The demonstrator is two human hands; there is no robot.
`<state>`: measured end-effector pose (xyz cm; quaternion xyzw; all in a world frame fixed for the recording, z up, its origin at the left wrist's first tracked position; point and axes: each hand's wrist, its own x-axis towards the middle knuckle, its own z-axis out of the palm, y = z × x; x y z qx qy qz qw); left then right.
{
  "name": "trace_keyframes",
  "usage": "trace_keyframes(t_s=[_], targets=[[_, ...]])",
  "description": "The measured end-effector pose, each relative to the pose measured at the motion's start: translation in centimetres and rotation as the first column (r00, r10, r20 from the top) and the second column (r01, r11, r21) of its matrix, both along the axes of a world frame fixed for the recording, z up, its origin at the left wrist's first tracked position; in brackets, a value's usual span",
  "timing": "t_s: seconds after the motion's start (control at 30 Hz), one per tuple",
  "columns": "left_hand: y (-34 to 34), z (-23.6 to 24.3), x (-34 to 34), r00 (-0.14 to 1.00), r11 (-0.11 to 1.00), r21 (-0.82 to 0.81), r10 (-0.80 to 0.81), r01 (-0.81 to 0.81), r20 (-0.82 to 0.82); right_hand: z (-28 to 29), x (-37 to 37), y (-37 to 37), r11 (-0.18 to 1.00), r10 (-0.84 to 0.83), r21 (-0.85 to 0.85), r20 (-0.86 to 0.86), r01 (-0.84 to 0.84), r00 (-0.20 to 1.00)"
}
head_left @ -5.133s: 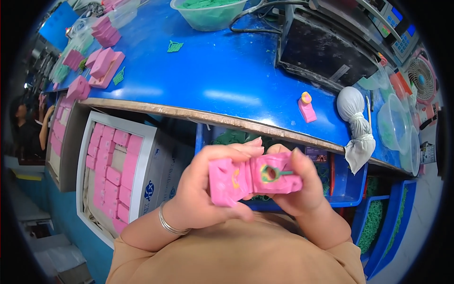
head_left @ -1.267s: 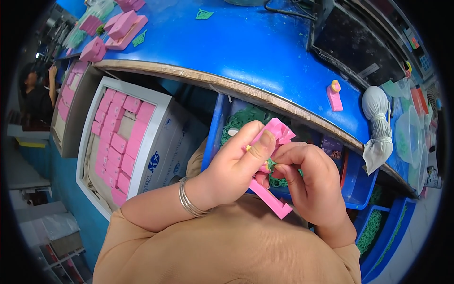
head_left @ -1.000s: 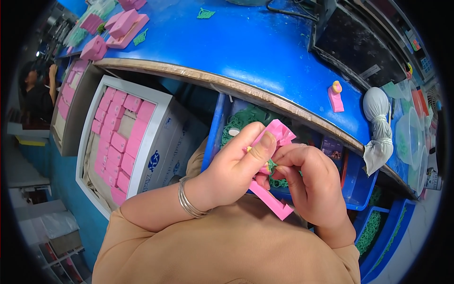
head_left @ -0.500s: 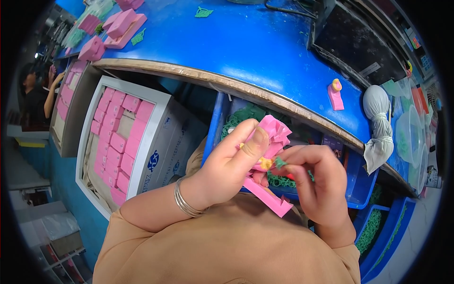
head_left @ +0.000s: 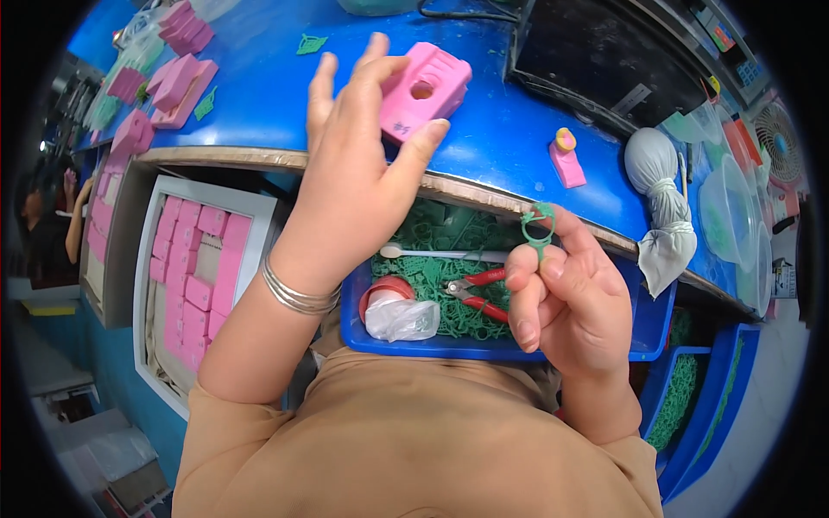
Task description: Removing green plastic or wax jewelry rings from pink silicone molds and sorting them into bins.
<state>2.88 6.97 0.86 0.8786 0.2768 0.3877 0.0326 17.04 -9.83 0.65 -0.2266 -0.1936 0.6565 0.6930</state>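
My left hand [head_left: 358, 164] is over the blue table, its thumb and index finger on opposite sides of a pink rubber mould [head_left: 432, 86]. Its other fingers are stretched out. The mould is a notched block with a round hole. To the right, above the blue tray [head_left: 509, 350], my right hand [head_left: 574, 298] pinches a thin green ring [head_left: 537, 229], raised upright with its openwork top upward. Beneath the hands, the tray holds many green openwork pieces [head_left: 423, 281], red-handled cutters [head_left: 479, 293], a white stick [head_left: 449, 253] and a red cup [head_left: 389, 289] with a white plastic bag [head_left: 401, 318].
A small pink block with a yellow top [head_left: 567, 160] stands on the blue table [head_left: 294, 95], near a grey cloth bundle [head_left: 652, 164] and a black machine [head_left: 596, 65]. Pink moulds [head_left: 177, 82] lie far left; a box [head_left: 268, 220] of pink blocks sits below. Green-filled trays [head_left: 678, 401] are lower right.
My hands have moved apart. The left has carried the pink mould forward and left onto the table; the right has drawn back with the green ring, now fully visible. The tray's contents are uncovered.
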Motion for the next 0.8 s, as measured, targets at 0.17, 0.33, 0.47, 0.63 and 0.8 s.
trace_keyframes(t_s=[0.17,0.33,0.47,0.63,0.8], targets=[[-4.5,0.3,-1.9,0.889,0.796,-0.446,-0.238,0.409,0.391,0.5,-0.3,0.2,0.997,0.071,0.009,0.004,-0.071,0.997],[-7.2,0.2,-1.6,0.865,0.098,-0.861,-0.122,0.499,0.487,1.1,-1.9,0.7,0.994,0.030,-0.105,0.244,-0.005,0.969],[-7.3,-0.3,-1.9,0.869,0.162,-0.854,-0.115,0.494,0.481,0.8,-2.1,0.5,0.992,0.046,-0.123,0.346,-0.003,0.937],[-7.6,0.3,-2.0,0.848,0.093,-0.850,0.076,0.518,0.525,-0.3,-1.7,0.2,0.985,0.089,-0.172,0.536,0.005,0.839],[-8.3,-0.7,-1.9,0.813,0.172,-0.808,0.060,0.563,0.579,-0.4,-2.3,0.1,0.996,0.044,-0.086,0.766,0.034,0.642]])
